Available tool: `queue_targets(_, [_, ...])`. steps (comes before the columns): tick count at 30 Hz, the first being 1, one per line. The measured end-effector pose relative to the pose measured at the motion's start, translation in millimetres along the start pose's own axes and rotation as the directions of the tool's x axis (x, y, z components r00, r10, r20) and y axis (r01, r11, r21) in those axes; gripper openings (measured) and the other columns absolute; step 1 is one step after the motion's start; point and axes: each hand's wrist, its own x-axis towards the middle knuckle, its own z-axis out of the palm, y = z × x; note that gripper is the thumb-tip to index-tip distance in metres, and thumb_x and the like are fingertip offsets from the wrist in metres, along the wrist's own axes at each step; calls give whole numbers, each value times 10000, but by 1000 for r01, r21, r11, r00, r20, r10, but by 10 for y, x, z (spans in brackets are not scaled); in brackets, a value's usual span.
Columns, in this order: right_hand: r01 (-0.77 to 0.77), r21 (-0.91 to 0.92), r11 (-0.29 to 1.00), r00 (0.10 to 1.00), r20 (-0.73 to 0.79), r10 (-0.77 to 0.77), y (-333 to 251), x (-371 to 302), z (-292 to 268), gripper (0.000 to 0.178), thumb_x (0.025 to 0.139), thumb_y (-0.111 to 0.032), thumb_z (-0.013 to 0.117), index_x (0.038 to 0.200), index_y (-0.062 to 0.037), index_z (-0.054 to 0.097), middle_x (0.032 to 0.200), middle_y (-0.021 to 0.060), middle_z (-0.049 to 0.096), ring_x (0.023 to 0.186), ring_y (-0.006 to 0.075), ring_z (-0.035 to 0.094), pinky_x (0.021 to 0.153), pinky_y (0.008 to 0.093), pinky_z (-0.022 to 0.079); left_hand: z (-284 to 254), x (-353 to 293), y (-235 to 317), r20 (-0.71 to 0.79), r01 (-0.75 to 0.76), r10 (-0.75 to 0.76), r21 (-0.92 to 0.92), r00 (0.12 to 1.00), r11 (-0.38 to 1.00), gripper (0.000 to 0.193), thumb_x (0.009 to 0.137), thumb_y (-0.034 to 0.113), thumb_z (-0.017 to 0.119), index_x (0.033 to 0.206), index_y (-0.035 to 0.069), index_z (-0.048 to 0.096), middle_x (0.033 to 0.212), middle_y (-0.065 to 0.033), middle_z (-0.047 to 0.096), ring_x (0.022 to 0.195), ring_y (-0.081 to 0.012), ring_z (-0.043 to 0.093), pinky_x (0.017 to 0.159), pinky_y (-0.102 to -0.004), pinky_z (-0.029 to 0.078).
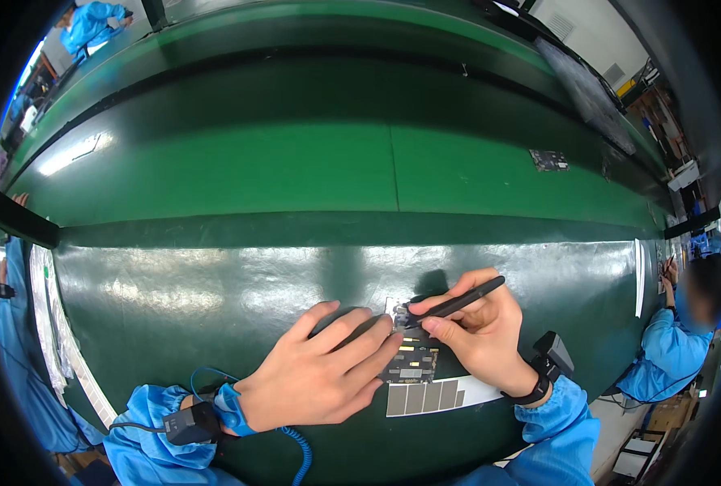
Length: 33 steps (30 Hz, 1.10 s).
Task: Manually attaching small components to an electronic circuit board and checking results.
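A black pen-shaped tool is gripped between the thumb and fingers of my right hand. Its lower end is at the upper part of a dark circuit board, where a small pale, shiny piece shows near my fingertips. My left hand lies palm down with its fingers stretched and apart, fingertips at the board's left side, covering part of it. Just below the board, partly under my right wrist, is a white strip with grey rectangular labels.
Another circuit board lies on the raised green shelf. White strips lie at the table's right edge, and clear and white strips at its left. A blue coiled cord hangs by my left wrist. A co-worker sits at right.
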Motion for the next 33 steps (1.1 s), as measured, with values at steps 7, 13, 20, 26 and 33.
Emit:
queue_targets(7, [-53,-6,999,998,-17,53,-35,10,-18,356,915,113,663,1125,-20,408,1008,250,735,861,155,718,705,260,585,-13,-14,16,11,-1,1,-16,1000,1000,497,776,294,739,1238,117,692,1291,-59,622,1180,-263,573,1004,-472,438])
queue_targets(13, [-22,47,999,995,-95,26,-176,34,24,379,913,93,679,1131,-34,396,993,273,733,782,153,712,648,233,562,40,-7,-25,-55,-26,23,-46,998,999,484,760,253,737,1214,90,696,1236,-70,632,1149,-265,588,974,-462,461])
queue_targets(20, [-13,82,997,999,44,9,-189,-112,403,388,902,119,677,1128,-16,392,1003,254,734,844,168,726,637,240,581,-182,-279,-356,-317,-88,44,-127,947,988,272,621,43,699,891,33,725,956,-78,678,906,-258,655,753,-377,495])
queue_targets(26, [-42,32,999,999,30,41,-3,-84,562,365,919,100,672,1122,-14,390,1028,239,734,822,160,728,619,249,586,-235,-371,-479,-209,-130,91,-180,974,975,326,701,111,760,1018,34,754,1096,-70,702,969,-257,650,767,-375,495])
queue_targets(33, [-45,21,999,999,-14,45,-12,-74,550,387,907,116,673,1129,-21,387,1037,252,730,822,151,727,614,236,579,-167,-379,-479,-140,-191,175,-107,975,976,335,755,163,784,1062,34,750,1132,-56,696,1005,-243,633,815,-381,504])
